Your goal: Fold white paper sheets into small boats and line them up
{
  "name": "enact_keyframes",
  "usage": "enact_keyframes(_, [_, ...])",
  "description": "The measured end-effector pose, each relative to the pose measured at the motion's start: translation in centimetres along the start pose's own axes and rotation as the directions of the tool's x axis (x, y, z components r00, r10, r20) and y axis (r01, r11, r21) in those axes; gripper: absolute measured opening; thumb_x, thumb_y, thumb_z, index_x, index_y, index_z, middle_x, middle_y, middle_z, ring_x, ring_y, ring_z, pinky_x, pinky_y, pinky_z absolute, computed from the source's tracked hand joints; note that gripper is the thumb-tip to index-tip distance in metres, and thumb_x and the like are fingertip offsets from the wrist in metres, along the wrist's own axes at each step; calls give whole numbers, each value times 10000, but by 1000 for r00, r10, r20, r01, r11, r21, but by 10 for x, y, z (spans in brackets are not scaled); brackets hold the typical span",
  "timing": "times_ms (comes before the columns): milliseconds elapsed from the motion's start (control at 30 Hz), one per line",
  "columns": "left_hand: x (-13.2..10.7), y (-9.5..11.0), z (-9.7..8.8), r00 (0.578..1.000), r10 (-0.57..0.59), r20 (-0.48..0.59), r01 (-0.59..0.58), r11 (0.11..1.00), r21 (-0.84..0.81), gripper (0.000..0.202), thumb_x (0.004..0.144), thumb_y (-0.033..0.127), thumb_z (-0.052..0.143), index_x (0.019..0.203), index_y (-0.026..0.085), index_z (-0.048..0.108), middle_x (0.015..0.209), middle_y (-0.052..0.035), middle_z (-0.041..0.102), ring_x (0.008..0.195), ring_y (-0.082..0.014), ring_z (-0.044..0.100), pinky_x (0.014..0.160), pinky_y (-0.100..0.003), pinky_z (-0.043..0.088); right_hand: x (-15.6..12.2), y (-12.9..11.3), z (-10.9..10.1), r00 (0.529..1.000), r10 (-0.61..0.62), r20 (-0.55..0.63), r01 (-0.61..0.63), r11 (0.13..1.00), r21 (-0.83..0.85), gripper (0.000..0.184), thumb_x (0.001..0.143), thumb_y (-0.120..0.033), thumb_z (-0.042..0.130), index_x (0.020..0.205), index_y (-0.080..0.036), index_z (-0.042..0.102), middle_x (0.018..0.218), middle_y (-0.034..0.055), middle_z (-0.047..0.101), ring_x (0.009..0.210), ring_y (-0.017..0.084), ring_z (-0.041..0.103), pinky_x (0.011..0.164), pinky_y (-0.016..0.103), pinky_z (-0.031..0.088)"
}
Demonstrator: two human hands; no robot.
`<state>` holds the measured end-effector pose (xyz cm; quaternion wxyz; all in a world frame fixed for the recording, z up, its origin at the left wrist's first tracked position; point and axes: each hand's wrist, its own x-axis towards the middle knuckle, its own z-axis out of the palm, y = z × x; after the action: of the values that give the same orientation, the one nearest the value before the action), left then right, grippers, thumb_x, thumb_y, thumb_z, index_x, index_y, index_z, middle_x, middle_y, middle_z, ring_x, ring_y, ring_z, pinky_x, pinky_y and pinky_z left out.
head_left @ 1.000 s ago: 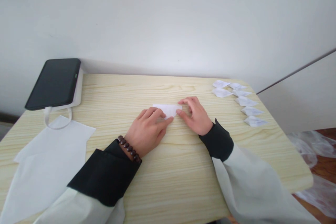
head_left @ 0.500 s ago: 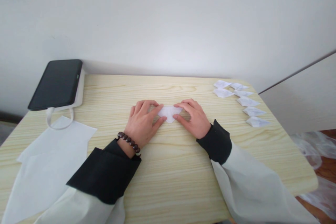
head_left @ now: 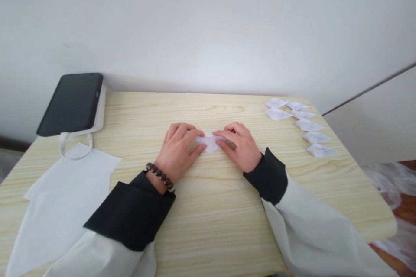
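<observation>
A small folded piece of white paper (head_left: 212, 143) lies low over the wooden table (head_left: 214, 216), between my two hands. My left hand (head_left: 178, 145) pinches its left end with thumb and index finger; a dark bead bracelet circles that wrist. On the opposite end, my right hand (head_left: 239, 145) grips the paper the same way, its index finger along the top edge. The fingertips cover both ends of the folded paper. Its lower middle juts out toward me.
Several folded white paper pieces (head_left: 309, 125) are lined up at the table's right. White paper sheets (head_left: 68, 203) lie at the left, below a black-topped white box (head_left: 73, 101) with a white loop (head_left: 65, 147). A wall (head_left: 208, 30) stands behind; clear plastic (head_left: 398, 233) is on the floor.
Both index fingers have moved inward along the folded paper's top edge, which now appears folded over toward me. The whole view has shifted slightly.
</observation>
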<state>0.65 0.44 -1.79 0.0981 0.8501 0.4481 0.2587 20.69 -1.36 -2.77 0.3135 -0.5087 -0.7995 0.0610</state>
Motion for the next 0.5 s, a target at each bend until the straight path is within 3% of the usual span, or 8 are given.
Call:
enact_keyframes(333, [-1, -2, 0, 999, 45, 13, -46, 996, 76, 264, 850, 297, 557, 1084, 203, 636, 1000, -79, 590, 947, -246, 499, 855, -422, 448, 0, 1, 0, 1000, -13, -17, 13, 1000, 5, 172, 880, -232, 532, 959, -209, 684, 908, 51, 609, 864, 179, 537, 789, 337, 415])
enact_keyframes(500, [-4, 1, -1, 989, 150, -16, -142, 964, 227, 240, 862, 287, 550, 1068, 249, 666, 998, -64, 628, 947, -254, 518, 777, -395, 450, -3, -4, -2, 996, -94, 2, 93, 987, -132, 184, 893, -200, 514, 958, -219, 685, 934, 37, 641, 885, 181, 517, 750, 332, 367])
